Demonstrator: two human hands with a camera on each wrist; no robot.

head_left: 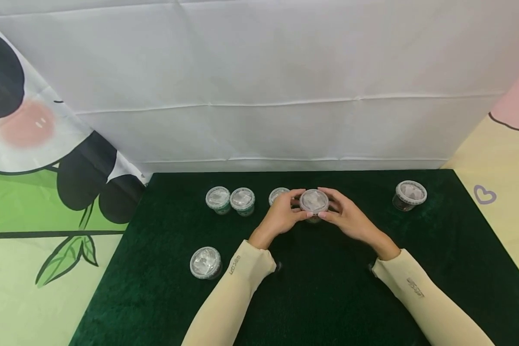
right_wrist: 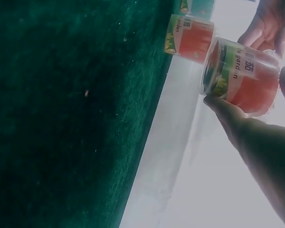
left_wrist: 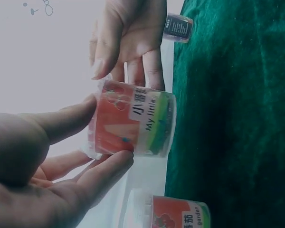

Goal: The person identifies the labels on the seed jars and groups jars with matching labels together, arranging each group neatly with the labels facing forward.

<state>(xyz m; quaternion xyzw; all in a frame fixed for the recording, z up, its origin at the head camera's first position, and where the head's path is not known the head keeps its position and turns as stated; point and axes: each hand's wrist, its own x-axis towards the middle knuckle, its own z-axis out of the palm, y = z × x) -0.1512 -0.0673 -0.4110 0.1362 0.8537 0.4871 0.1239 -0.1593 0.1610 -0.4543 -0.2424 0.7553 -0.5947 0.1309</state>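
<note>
Both hands hold one clear lidded plastic cup (head_left: 314, 201), with a red and green label reading "My little" garden and a tomato picture. In the left wrist view the labelled cup (left_wrist: 126, 121) shows its whole side, apart from the dark green cloth. The left hand (head_left: 281, 215) grips it from the left, thumb near the lid and fingers on its side. From the right, the right hand (head_left: 348, 215) holds it, thumb toward the near side. Just behind the left hand, a similar cup (head_left: 277, 193) is partly hidden; the right wrist view shows a red-labelled cup (right_wrist: 192, 39) beside the held one.
Two lidded cups (head_left: 218, 198) (head_left: 242, 199) stand side by side at the back left. Another cup (head_left: 205, 263) stands nearer, left of the left forearm. A dark-labelled cup (head_left: 410, 194) is at the back right. A white cloth wall (head_left: 259, 129) rises behind the green-covered table (head_left: 320, 298).
</note>
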